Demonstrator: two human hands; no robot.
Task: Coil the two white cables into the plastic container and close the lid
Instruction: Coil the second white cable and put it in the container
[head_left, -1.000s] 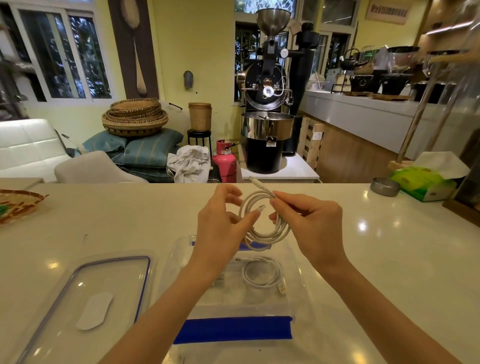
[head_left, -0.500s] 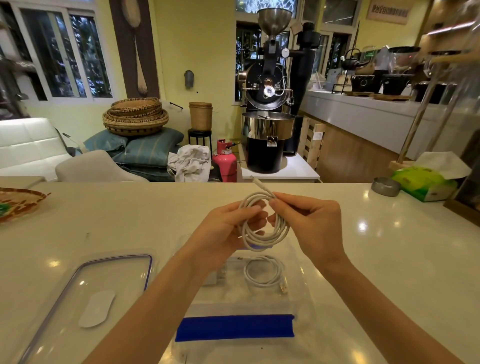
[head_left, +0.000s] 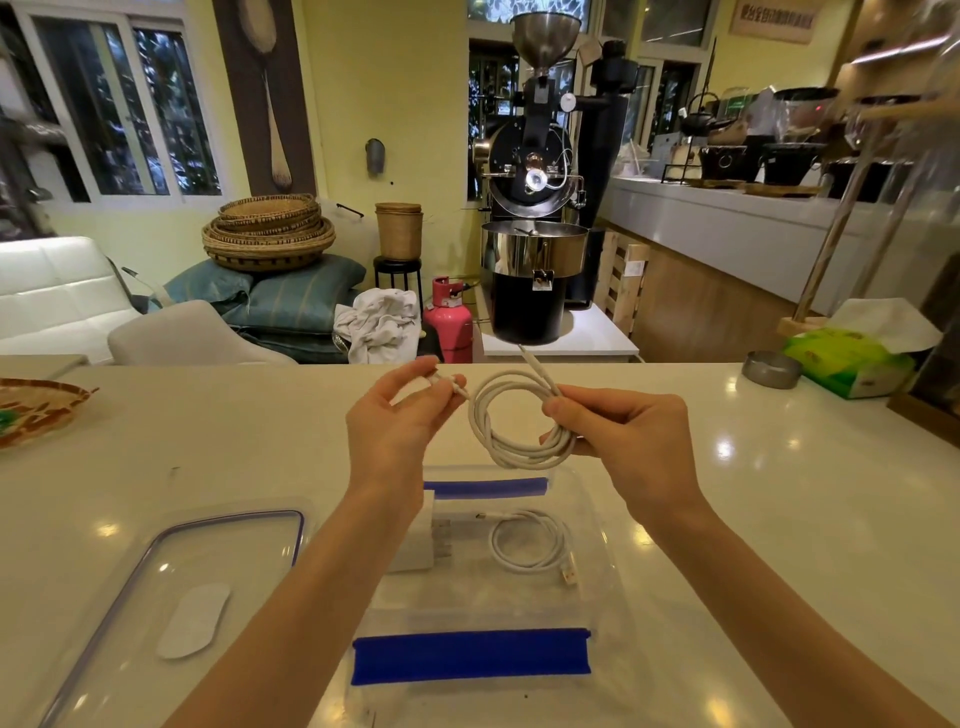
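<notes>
Container (head_left: 597, 525) sits on the bench straight below the coiled cable (head_left: 519, 415), which the right hand (head_left: 628, 436) pinches on its right side; the left hand (head_left: 400, 421) is closed on the loose plug end. Other cable (head_left: 530, 543) already lies inside, lid (head_left: 171, 597) just left of the container.

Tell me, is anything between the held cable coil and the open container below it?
Nothing visible blocks the way. The white cable coil hangs above the clear plastic container, whose lid lies aside. Another coiled white cable and a white charger lie inside.
</notes>
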